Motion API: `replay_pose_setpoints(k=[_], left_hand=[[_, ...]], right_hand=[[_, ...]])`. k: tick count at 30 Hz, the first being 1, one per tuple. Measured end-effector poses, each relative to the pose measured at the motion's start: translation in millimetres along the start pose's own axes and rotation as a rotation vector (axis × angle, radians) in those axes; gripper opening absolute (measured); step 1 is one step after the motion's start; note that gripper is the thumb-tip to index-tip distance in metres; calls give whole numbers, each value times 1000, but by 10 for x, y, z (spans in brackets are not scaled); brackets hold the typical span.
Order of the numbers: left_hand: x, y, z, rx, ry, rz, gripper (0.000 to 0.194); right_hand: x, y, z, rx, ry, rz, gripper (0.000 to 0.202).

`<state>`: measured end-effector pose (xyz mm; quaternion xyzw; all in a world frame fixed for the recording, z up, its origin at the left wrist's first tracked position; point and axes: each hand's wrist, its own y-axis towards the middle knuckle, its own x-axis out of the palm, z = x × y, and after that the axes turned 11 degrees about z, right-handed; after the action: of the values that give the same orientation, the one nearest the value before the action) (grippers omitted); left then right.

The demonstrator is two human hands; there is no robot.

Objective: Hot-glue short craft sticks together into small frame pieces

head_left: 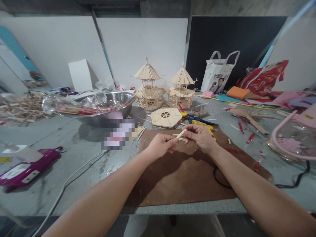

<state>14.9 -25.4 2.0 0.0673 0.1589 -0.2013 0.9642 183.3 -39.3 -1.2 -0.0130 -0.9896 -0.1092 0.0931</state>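
Between my two hands is a short pale wooden stick point(181, 133), tilted up to the right. My left hand point(161, 144) pinches its lower end, and the fingers of my right hand point(198, 135) close on its upper end. Several more wooden sticks point(175, 135) lie just behind my fingers, partly hidden. Both hands are above a brown mat point(182, 177). Beyond them lies a flat hexagonal wooden panel point(158, 119) with a spoked opening. Behind it stand two wooden stick pagodas, a taller one point(148, 82) and a smaller one point(182, 86).
Right of the panel lie blue-handled pliers point(197, 118) and a yellow glue gun point(209, 127). A metal bowl point(98, 117) with plastic-wrapped sticks stands at left, near a purple power strip point(32, 168). A white cable point(71, 181) crosses the table. A pink-rimmed clear container point(276, 138) is at right.
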Motion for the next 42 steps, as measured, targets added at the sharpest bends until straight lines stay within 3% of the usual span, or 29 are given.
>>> replay_pose_setpoints(k=[7, 24, 37, 42], left_hand=[[-17, 11, -27, 76, 75, 9, 36], [-18, -11, 30, 95, 85, -3, 33], [-15, 8, -12, 72, 60, -17, 34], [-15, 2, -3, 4, -5, -39, 35]], right_hand=[[0, -5, -11, -42, -40, -1, 16], [2, -17, -26, -54, -63, -8, 17], [8, -7, -13, -31, -54, 1, 16], [-15, 7, 12, 29, -22, -2, 17]])
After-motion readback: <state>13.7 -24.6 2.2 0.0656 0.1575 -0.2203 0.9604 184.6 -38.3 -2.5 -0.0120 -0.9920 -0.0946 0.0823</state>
